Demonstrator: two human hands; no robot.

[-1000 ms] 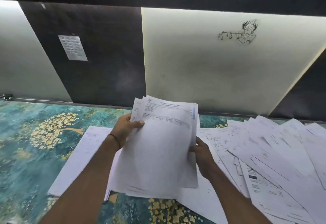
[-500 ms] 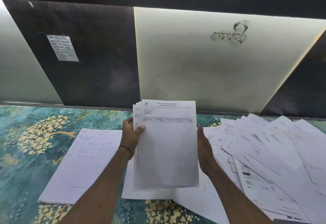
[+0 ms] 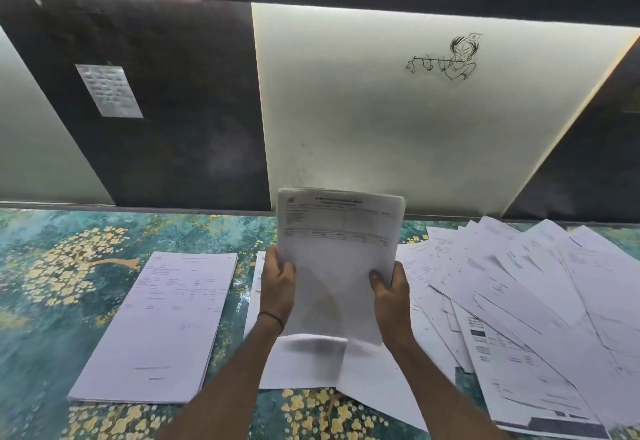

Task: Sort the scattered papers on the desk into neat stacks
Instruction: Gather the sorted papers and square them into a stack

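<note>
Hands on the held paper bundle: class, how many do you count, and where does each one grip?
2. The left hand grips the bundle at its left edge, and the right hand grips its right edge. No other hand shows, and none seems hidden.

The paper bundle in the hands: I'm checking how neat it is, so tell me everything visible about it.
The bundle is several white printed sheets, held upright facing the camera. The front sheet shows a header and table lines, too blurred to read. Top edges nearly align. The left hand grips its left edge, the right hand its right edge, thumbs in front. Its blurred bottom edge is over loose sheets.
</note>
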